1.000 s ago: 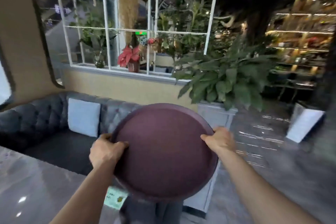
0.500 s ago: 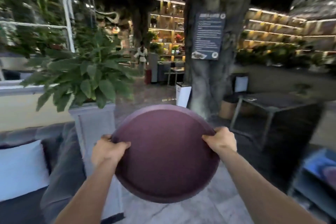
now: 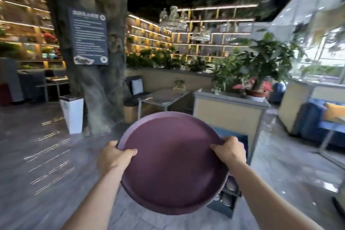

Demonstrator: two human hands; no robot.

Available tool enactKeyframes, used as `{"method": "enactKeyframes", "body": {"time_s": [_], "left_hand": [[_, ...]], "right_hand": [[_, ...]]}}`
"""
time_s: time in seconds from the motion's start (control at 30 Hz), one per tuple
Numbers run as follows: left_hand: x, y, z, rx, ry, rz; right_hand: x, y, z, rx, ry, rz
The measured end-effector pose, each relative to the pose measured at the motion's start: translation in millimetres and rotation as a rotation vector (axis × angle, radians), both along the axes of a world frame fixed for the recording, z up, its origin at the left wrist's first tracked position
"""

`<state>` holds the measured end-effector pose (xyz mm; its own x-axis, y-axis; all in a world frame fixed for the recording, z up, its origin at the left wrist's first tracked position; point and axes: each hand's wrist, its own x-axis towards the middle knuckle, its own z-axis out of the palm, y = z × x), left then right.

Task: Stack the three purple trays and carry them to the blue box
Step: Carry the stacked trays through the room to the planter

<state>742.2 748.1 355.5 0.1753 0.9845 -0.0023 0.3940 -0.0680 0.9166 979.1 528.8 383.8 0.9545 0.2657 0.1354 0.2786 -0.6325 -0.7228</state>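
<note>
Fingers of the left hand (image 3: 114, 157) curl over the near-left rim of the purple trays (image 3: 173, 162), thumb lying on the inner surface and the rest wrapped under the edge; the right hand (image 3: 230, 150) clamps the opposite rim the same way, thumb on top, knuckles bent. Between the two grips the round stack hangs in the air in front of the person, above the grey floor (image 3: 37, 173). It is tipped, with the far edge raised and the near edge dropped below the wrists, so the open face looks up and back toward the camera. Being circular it has no clear long axis; the line between the grips runs left to right, rising slightly toward the right hand. The top tray is matte plum with a low raised lip, paler lilac on the far-left rim where light catches it. How many trays sit beneath cannot be told. Just beyond and under the right fingers, a blue box (image 3: 236, 136) shows behind the rim, beside a planter counter (image 3: 229, 112).
</note>
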Motion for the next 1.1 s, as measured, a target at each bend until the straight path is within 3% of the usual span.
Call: {"method": "enactKeyframes", "body": {"time_s": [0.27,0.53,0.83,1.1], "left_hand": [[104.7,-20.0,2.8,0.027,0.016,-0.339],[147.6,-38.3,-10.3,0.042,0.059,-0.483],[185.4,-22.2,-20.6,0.019,0.073,-0.52],[269.2,0.1,-26.9,0.007,0.089,-0.478]], "right_hand": [[23.1,-86.2,2.5,-0.025,0.003,-0.34],[15.7,-125.3,-12.1,-0.061,0.0,-0.548],[45.4,-109.6,-34.5,-0.057,0.028,-0.569],[143.3,-75.5,-50.9,-0.015,0.085,-0.539]]}}
